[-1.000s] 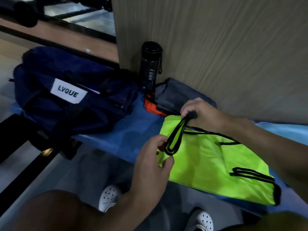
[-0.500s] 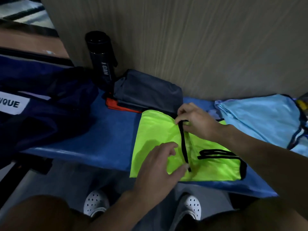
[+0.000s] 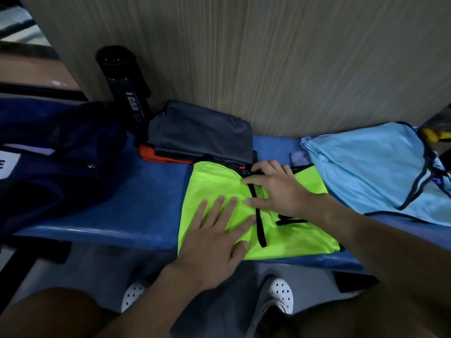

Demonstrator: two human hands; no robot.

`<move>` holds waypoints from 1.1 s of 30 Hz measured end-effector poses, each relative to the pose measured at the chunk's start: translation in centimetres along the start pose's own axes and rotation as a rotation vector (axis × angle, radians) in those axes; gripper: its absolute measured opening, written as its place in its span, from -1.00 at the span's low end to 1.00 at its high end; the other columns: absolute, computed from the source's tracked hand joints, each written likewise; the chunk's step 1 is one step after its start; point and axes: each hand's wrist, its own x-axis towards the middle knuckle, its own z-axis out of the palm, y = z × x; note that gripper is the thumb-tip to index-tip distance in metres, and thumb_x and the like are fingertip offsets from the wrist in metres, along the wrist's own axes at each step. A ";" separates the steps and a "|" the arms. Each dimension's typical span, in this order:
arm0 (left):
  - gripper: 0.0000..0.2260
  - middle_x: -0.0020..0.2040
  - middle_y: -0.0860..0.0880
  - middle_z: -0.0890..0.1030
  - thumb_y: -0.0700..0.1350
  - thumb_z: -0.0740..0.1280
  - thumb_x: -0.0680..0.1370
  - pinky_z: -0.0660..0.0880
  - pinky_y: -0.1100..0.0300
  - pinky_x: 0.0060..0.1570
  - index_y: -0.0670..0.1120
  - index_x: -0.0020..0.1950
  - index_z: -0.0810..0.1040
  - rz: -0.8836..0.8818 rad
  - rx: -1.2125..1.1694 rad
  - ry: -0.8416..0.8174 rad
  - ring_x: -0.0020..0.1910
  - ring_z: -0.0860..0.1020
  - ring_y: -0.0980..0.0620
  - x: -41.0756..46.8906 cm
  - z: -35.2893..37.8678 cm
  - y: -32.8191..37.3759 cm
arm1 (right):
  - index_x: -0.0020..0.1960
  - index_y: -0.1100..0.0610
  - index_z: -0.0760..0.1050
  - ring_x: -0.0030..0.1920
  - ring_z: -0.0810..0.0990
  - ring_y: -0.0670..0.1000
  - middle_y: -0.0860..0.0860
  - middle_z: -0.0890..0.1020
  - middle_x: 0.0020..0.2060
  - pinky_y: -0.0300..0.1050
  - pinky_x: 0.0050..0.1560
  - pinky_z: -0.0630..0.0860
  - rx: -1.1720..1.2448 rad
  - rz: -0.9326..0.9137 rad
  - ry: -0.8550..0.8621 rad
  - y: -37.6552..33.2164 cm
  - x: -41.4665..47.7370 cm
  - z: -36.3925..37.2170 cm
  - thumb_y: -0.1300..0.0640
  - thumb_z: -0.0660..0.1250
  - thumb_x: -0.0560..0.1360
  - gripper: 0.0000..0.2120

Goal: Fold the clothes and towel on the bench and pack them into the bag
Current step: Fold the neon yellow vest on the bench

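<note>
On the long blue padded bench (image 3: 146, 206) lies a neon yellow-green mesh vest with black trim (image 3: 305, 232), near the front edge of the seat, and its lower border hangs a little over this edge. The vest is folded to a flat, almost square shape; the thin fabric has small wrinkles, and a black strap runs from top to bottom through its middle. The left hand (image 3: 214, 240) lies flat on the left half of the vest, the fingers straight and spread, and it presses the cloth down without holding anything. The right hand (image 3: 275, 191) lies on the upper middle part, over the black strap; its fingers are a little bent and spread on the fabric, pressing it, and they do not close around anything that I can see. Just behind the vest is a folded dark grey garment (image 3: 202, 132) on top of an orange one (image 3: 151, 153), both against the wood-grain wall panel (image 3: 268, 57). A black cylindrical bottle (image 3: 124, 86) stands beside them. At the left end of the bench sits the dark navy fabric bag (image 3: 61, 167), well apart from the vest. To the right, a light blue garment with dark trim (image 3: 366, 167) lies spread out, not folded.
</note>
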 end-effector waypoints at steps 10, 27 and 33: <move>-0.50 0.53 -0.02 0.31 0.25 -0.13 0.60 0.09 -0.23 0.47 0.22 0.41 0.42 0.025 -0.128 -0.075 0.56 0.17 -0.13 1.8 -4.5 0.5 | 0.27 -0.04 0.52 0.26 0.39 0.05 -0.04 0.52 0.19 0.00 0.22 0.24 0.202 0.463 0.437 0.4 -6.3 -1.7 -0.18 0.32 0.50 -0.60; -0.37 0.60 0.05 0.16 0.10 0.29 0.61 0.12 0.07 0.42 0.07 0.61 0.08 0.586 0.189 -0.340 0.56 0.11 0.05 23.7 -7.4 7.5 | -0.32 0.10 0.36 0.00 0.55 0.13 -0.04 0.49 -0.33 0.03 0.13 0.26 0.674 1.138 0.284 2.4 -10.9 -0.6 -0.20 0.20 0.57 -0.55; -0.63 0.17 0.18 0.47 0.07 0.44 0.49 0.20 0.07 0.28 0.11 0.28 0.50 0.702 0.209 -0.262 0.32 0.35 0.06 25.4 -6.7 6.6 | -0.10 0.00 0.44 -0.02 0.51 0.01 -0.11 0.55 -0.21 -0.04 0.04 0.15 0.660 1.093 0.275 2.8 -11.2 -0.9 -0.11 0.33 0.48 -0.80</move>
